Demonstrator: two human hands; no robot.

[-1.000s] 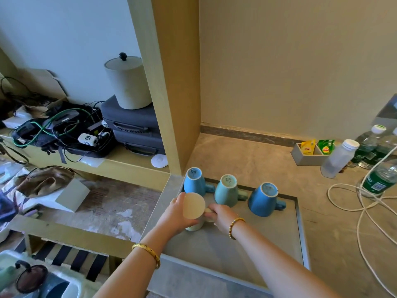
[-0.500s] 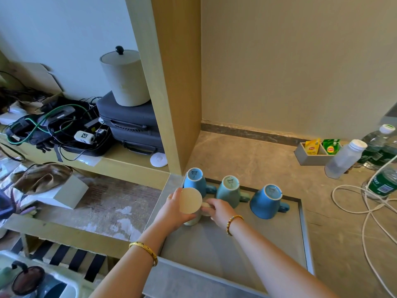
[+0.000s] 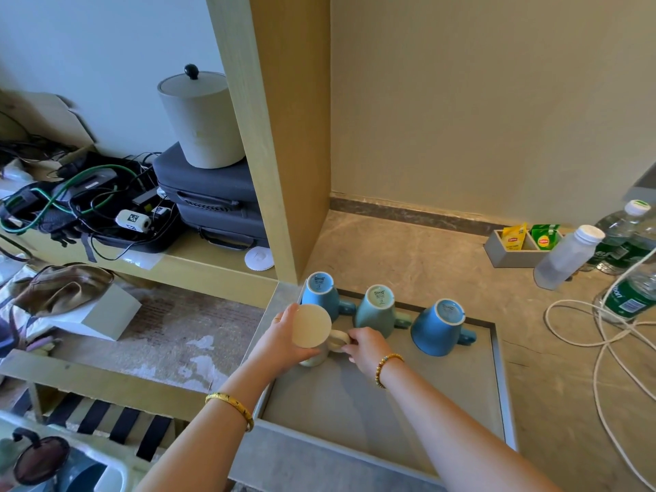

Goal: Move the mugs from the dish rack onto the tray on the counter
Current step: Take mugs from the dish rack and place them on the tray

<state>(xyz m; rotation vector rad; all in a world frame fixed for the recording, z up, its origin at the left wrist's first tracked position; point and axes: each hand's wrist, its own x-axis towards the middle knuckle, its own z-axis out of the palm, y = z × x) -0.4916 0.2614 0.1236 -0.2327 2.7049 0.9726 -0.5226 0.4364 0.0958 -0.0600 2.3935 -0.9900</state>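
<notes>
Four upturned ceramic mugs sit on the grey rectangular tray (image 3: 383, 417): beyond the cream mug (image 3: 311, 332) stands a row of blue mug (image 3: 322, 292), pale teal mug (image 3: 377, 308) and second blue mug (image 3: 439, 326). The left hand (image 3: 284, 340) wraps the cream mug's body; the right hand (image 3: 367, 346) pinches its handle. Both hands hide its lower wall and rim, so whether it touches the tray is unclear.

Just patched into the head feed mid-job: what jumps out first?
Both hands are on an upside-down cream ceramic mug at the near left of the grey rectangular tray: left hand round the body, right hand at the handle. Behind it stand three inverted mugs in a row: blue, pale teal, blue.
</notes>
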